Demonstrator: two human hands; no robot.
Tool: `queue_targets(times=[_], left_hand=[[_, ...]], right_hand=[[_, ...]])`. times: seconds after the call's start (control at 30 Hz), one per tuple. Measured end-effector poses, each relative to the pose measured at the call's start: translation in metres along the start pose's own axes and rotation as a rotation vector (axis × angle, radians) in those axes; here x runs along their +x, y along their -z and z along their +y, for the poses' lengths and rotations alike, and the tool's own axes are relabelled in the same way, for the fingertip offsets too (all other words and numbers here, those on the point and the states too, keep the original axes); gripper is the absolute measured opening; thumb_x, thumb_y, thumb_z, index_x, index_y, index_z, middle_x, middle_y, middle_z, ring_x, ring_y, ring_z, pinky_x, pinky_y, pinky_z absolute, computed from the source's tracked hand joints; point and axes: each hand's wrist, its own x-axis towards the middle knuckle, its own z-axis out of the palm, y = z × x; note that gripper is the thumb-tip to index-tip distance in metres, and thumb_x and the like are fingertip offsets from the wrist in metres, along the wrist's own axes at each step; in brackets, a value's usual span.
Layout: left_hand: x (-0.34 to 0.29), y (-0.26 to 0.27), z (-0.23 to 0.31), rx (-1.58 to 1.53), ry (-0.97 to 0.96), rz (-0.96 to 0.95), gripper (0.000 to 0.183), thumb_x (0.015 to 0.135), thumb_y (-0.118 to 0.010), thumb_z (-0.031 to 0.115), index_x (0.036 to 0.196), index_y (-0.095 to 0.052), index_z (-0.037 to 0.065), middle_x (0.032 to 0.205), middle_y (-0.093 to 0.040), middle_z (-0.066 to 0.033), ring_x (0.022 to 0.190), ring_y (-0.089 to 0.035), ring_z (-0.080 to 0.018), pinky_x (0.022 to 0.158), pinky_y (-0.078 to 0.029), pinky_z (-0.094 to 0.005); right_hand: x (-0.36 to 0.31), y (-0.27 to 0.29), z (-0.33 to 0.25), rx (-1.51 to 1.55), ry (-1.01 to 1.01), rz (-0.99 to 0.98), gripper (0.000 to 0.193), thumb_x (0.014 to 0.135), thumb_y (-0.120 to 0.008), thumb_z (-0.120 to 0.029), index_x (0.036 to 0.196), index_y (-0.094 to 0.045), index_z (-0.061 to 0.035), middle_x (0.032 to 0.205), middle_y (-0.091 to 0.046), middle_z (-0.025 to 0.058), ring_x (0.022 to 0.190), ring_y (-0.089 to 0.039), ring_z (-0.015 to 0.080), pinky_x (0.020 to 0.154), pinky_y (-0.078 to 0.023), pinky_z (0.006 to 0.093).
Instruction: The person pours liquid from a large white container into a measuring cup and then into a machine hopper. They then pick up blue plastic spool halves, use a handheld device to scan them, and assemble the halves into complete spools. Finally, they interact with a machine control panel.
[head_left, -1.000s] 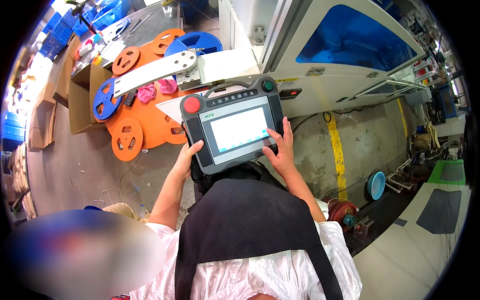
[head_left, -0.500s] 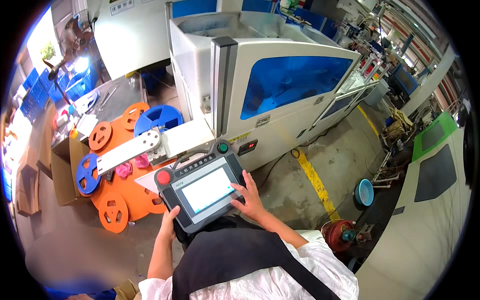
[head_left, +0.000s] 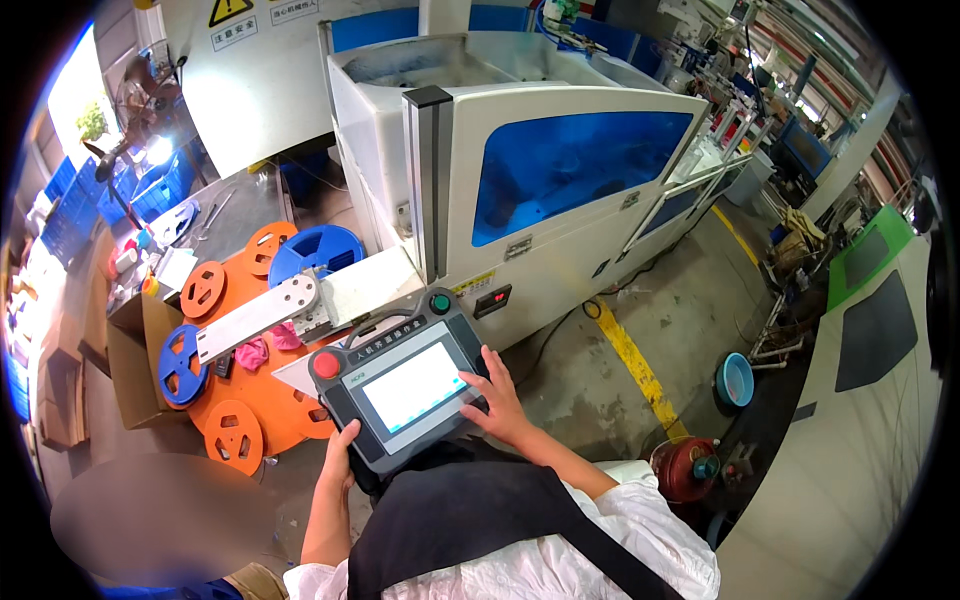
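A dark grey handheld control panel point(head_left: 360, 358) is tilted in front of my body, with a bright touchscreen point(head_left: 405, 385), a red button point(head_left: 326, 364) and a green button point(head_left: 440, 302). My left hand point(head_left: 342, 455) grips its lower left edge, thumb on the front and the other fingers hidden behind. Over the right side of the screen, my right hand point(head_left: 500, 402) has its fingers spread, one fingertip at the screen's right part. Whether that fingertip presses the glass is hard to tell.
A white machine with a blue window point(head_left: 580, 175) stands ahead. Orange and blue reels lie around a metal arm point(head_left: 260, 318) on the left, near a cardboard box point(head_left: 140, 365). A cable point(head_left: 548, 340), blue basin point(head_left: 735, 380) and red gas cylinder point(head_left: 684, 470) are on the right.
The view has shifted slightly, so the machine and reels sit a little differently in it. Both hands keep nearly the same places on the control panel.
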Motion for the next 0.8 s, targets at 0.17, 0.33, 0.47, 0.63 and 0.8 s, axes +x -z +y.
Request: queue_targets(times=[0.17, 0.33, 0.47, 0.63, 0.8], left_hand=[[-0.007, -0.014, 0.007, 0.003, -0.067, 0.015, 0.069, 0.081, -0.068, 0.040, 0.131, -0.045, -0.002, 0.121, -0.058, -0.0153, 0.110, -0.059, -0.0259, 0.092, -0.049, -0.0369], [-0.006, -0.002, 0.006, 0.058, 0.028, 0.044, 0.067, 0.081, -0.068, 0.042, 0.125, -0.050, -0.006, 0.113, -0.062, -0.0151, 0.100, -0.063, -0.0236, 0.086, -0.051, -0.0340], [-0.007, -0.004, 0.007, 0.059, 0.000, 0.040, 0.070, 0.080, -0.067, 0.043, 0.128, -0.048, -0.004, 0.116, -0.060, -0.0165, 0.104, -0.061, -0.0245, 0.088, -0.050, -0.0350], [-0.010, -0.010, 0.012, 0.072, 0.019, 0.039, 0.074, 0.079, -0.067, 0.044, 0.132, -0.044, -0.003, 0.121, -0.058, -0.0172, 0.109, -0.059, -0.0256, 0.092, -0.048, -0.0361], [-0.009, -0.009, 0.012, 0.057, 0.034, 0.027, 0.076, 0.079, -0.067, 0.043, 0.134, -0.042, -0.003, 0.124, -0.056, -0.0173, 0.111, -0.058, -0.0258, 0.094, -0.047, -0.0362]], right_hand=[[0.002, -0.004, 0.005, -0.001, 0.029, 0.018, 0.056, 0.081, -0.067, -0.043, 0.130, -0.053, -0.0201, 0.154, -0.019, 0.0208, 0.138, -0.022, 0.0463, 0.110, -0.023, 0.0518], [-0.001, 0.000, -0.001, 0.036, 0.024, -0.003, 0.052, 0.082, -0.066, -0.044, 0.126, -0.056, -0.0176, 0.155, -0.018, 0.0206, 0.138, -0.022, 0.0464, 0.110, -0.023, 0.0516], [0.001, 0.003, -0.003, 0.034, 0.024, -0.035, 0.049, 0.083, -0.065, -0.046, 0.124, -0.058, -0.0207, 0.156, -0.015, 0.0191, 0.139, -0.020, 0.0461, 0.110, -0.022, 0.0539], [0.002, 0.002, -0.003, -0.006, 0.028, -0.070, 0.047, 0.083, -0.065, -0.047, 0.123, -0.059, -0.0237, 0.156, -0.015, 0.0186, 0.140, -0.017, 0.0459, 0.110, -0.021, 0.0547], [0.001, 0.001, -0.002, -0.041, 0.033, -0.065, 0.048, 0.082, -0.065, -0.047, 0.124, -0.059, -0.0243, 0.156, -0.015, 0.0188, 0.139, -0.017, 0.0473, 0.109, -0.020, 0.0554]])
